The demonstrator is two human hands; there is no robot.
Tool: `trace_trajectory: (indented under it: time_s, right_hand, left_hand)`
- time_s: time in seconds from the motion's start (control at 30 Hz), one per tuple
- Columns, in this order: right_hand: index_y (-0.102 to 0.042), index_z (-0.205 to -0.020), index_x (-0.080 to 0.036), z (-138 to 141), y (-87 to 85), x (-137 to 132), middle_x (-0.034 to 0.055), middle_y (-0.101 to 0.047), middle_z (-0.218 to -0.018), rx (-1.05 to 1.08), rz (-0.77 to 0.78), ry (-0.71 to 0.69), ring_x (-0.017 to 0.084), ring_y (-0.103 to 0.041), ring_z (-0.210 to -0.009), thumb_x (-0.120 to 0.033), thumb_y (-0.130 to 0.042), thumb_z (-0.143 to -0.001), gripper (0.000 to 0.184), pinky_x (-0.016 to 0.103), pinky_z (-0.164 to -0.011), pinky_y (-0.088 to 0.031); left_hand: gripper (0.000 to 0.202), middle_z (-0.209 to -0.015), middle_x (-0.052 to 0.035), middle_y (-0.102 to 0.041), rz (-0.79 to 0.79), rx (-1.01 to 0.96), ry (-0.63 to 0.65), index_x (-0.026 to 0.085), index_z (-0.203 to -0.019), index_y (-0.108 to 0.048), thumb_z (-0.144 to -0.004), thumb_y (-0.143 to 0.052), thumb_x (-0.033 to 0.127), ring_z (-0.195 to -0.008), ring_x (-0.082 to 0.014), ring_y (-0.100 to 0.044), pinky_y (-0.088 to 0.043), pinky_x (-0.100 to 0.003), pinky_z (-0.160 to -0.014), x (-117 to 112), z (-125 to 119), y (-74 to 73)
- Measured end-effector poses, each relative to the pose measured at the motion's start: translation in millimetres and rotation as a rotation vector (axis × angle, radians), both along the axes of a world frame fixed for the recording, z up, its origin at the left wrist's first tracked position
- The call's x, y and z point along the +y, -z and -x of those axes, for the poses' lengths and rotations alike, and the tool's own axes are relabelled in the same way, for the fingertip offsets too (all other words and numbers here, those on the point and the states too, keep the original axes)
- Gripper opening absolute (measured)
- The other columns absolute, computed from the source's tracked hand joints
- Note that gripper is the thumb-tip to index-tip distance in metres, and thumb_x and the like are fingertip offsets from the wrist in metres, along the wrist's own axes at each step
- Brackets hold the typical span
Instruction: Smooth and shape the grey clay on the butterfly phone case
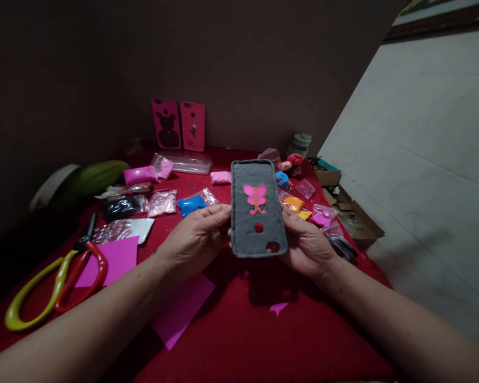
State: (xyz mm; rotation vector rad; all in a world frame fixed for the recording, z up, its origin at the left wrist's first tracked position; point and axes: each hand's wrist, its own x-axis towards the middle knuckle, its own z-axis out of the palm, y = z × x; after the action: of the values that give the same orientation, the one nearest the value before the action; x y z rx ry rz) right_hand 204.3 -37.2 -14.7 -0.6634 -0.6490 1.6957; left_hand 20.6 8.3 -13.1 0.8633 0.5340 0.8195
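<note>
Leftmost, on the red cloth (239, 340): big scissors (56, 282) with one yellow-green and one red handle, blades pointing away, lying partly over a pink foam sheet (115, 260). Just behind, a dark rounded lump (122, 207) and clear bags of glittery bits (163, 202); farther back, a pink packet (139, 174) and a green and white bundle (83, 181) at the cloth's edge. Propped against the wall, two pink phone cases (179, 125), side by side and upright, with a clear plastic lid (187, 162) lying in front.

Nearer centre, a second pink foam sheet (183, 308) flat under the left forearm, and a blue packet (191, 204) just beyond the left hand (195, 239). Left hand curled, fingertips and thumb pressed to the left edge of the grey phone case (257, 210), gripping it from the side.

Grey phone case held up above the cloth, between both hands, roughly upright and tilted toward the camera; pink butterfly (255, 198) stuck on its middle, two cut-out holes lower down showing red through them.

Right hand (307, 244) cupped behind and under the case's right edge, thumb at the lower corner, remaining fingers hidden behind the case. Small pink scrap (278, 307) on the cloth below. Beyond the right hand, a scatter of small bags (323, 215) with yellow, pink and blue lumps, then open cardboard boxes (355, 218) at the table's right edge and a pale jar (300, 143) near the wall.
</note>
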Motion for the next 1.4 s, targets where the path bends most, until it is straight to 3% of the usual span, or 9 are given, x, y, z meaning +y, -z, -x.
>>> trace_trajectory:
  time_s: [0.13, 0.33, 0.5, 0.67, 0.77, 0.9, 1.1, 1.3, 1.4]
  right_hand:
    - [-0.063, -0.096, -0.02, -1.1, 2.3, 1.5, 0.0025, -0.073, -0.097, 0.02, -0.001, 0.007, 0.015, -0.069, -0.087, -0.02, -0.063, -0.082, 0.014, 0.034, -0.09, -0.052]
    - [-0.065, -0.096, -0.02, -2.3, 4.6, 1.2, 0.0022, -0.074, -0.096, 0.035, -0.011, -0.015, 0.015, -0.069, -0.086, -0.019, -0.065, -0.08, 0.017, 0.032, -0.088, -0.052]
    - [-0.067, -0.105, -0.018, -6.7, 1.3, 2.7, 0.0053, -0.075, -0.098, 0.057, 0.093, -0.101, 0.019, -0.069, -0.09, -0.035, -0.05, -0.089, 0.029, 0.04, -0.095, -0.048]
    - [-0.068, -0.101, -0.02, -16.6, -3.4, 7.3, 0.0034, -0.075, -0.093, 0.064, 0.081, -0.096, 0.019, -0.069, -0.088, -0.037, -0.036, -0.094, 0.037, 0.042, -0.097, -0.046]
    - [-0.068, -0.099, -0.022, -23.4, -4.9, 9.0, 0.0012, -0.075, -0.087, 0.107, 0.087, -0.068, 0.018, -0.069, -0.088, -0.045, -0.036, -0.094, 0.04, 0.04, -0.094, -0.047]
    - [-0.068, -0.08, -0.022, -32.5, -1.7, 11.1, -0.0011, -0.073, -0.073, 0.142, 0.124, -0.1, 0.016, -0.068, -0.072, -0.055, -0.046, -0.088, 0.041, 0.035, -0.08, -0.052]
    - [-0.069, -0.077, -0.018, -37.4, 0.9, 10.7, -0.0009, -0.073, -0.07, 0.052, 0.176, -0.111, 0.014, -0.067, -0.067, -0.037, -0.065, -0.075, 0.019, 0.029, -0.073, -0.053]
    - [-0.071, -0.077, -0.016, -38.2, -7.3, 8.2, 0.0013, -0.073, -0.07, -0.148, -0.039, -0.228, 0.013, -0.066, -0.062, -0.028, -0.071, -0.064, 0.017, 0.024, -0.066, -0.054]
    - [-0.071, -0.076, -0.014, -38.3, -6.3, 8.6, 0.0035, -0.073, -0.07, -0.221, -0.015, -0.293, 0.014, -0.066, -0.059, -0.022, -0.074, -0.06, 0.018, 0.026, -0.063, -0.056]
  left_hand:
    - [0.013, -0.061, -0.0011, -0.057, 0.005, 0.016, 0.006, 0.013, -0.077, -0.068, -0.083, -0.065, 0.024, -0.049, -0.0086, -0.05, -0.044, -0.02, -0.052, 0.8, 1.1, -1.3]
    - [0.016, -0.063, -0.0023, -0.06, -0.005, 0.044, 0.025, 0.013, -0.074, -0.067, -0.08, -0.069, 0.028, -0.053, -0.0105, -0.054, -0.049, -0.024, -0.06, 5.0, 4.2, -0.1]
    - [0.018, -0.059, -0.0018, -0.06, 0.0, 0.072, 0.091, 0.012, -0.073, -0.067, -0.075, -0.074, 0.028, -0.049, -0.0091, -0.053, -0.046, -0.02, -0.051, 4.0, 6.3, -3.4]
    - [0.025, -0.051, 0.0014, -0.053, 0.02, 0.102, 0.152, 0.011, -0.063, -0.063, -0.072, -0.077, 0.03, -0.041, -0.0046, -0.045, -0.039, -0.015, -0.042, 1.9, 7.6, -6.5]
    - [0.021, -0.059, -0.0018, -0.061, 0.026, 0.133, 0.148, 0.011, -0.071, -0.067, -0.072, -0.077, 0.029, -0.046, -0.0071, -0.053, -0.043, -0.016, -0.047, 3.8, 9.6, -5.7]
    - [0.023, -0.066, -0.0072, -0.068, 0.033, 0.183, 0.175, 0.01, -0.073, -0.069, -0.069, -0.078, 0.03, -0.053, -0.0137, -0.062, -0.048, -0.021, -0.051, 7.0, 13.4, -5.8]
    - [0.022, -0.057, -0.0044, -0.064, 0.04, 0.251, 0.214, 0.011, -0.065, -0.068, -0.069, -0.078, 0.03, -0.046, -0.0108, -0.058, -0.044, -0.018, -0.046, 7.9, 18.9, -10.3]
    - [0.022, -0.055, -0.0043, -0.063, 0.056, 0.331, 0.267, 0.012, -0.064, -0.068, -0.067, -0.079, 0.031, -0.043, -0.0095, -0.056, -0.04, -0.016, -0.042, 13.0, 25.4, -10.6]
    - [0.023, -0.054, -0.004, -0.062, 0.062, 0.355, 0.285, 0.011, -0.062, -0.068, -0.068, -0.078, 0.03, -0.042, -0.009, -0.054, -0.038, -0.016, -0.04, 15.7, 27.0, -8.4]
